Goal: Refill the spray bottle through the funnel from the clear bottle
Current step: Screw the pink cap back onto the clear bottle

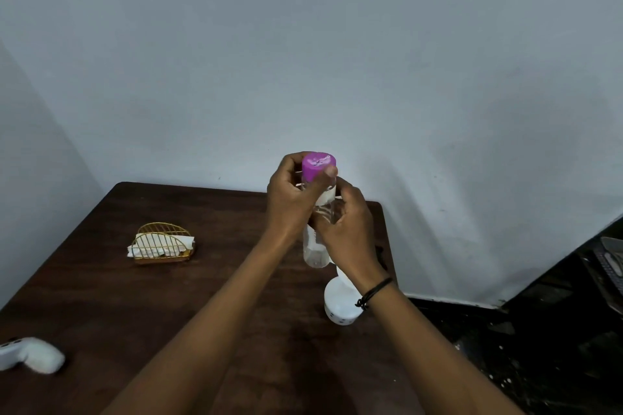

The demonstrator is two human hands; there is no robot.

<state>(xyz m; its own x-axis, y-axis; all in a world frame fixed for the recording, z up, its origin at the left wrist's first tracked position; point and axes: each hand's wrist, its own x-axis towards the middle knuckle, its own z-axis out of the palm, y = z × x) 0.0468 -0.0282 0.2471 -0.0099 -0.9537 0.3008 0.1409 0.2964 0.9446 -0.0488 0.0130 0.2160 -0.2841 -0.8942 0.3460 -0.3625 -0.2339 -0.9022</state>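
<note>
Both hands hold the clear bottle (316, 246) upright above the bench (135, 296). The left hand (293, 199) curls its grip around the purple cap (318, 167), probably to twist it off before pouring. The right hand (347, 232) wraps its grip around the bottle's body just below that, bracing it against the turn. Under the right wrist, below and nearer than both grips, stands a white container (338, 305); whether it is the spray bottle or the funnel I cannot tell. Far left of the grips sits a gold wire napkin holder (161, 244).
</note>
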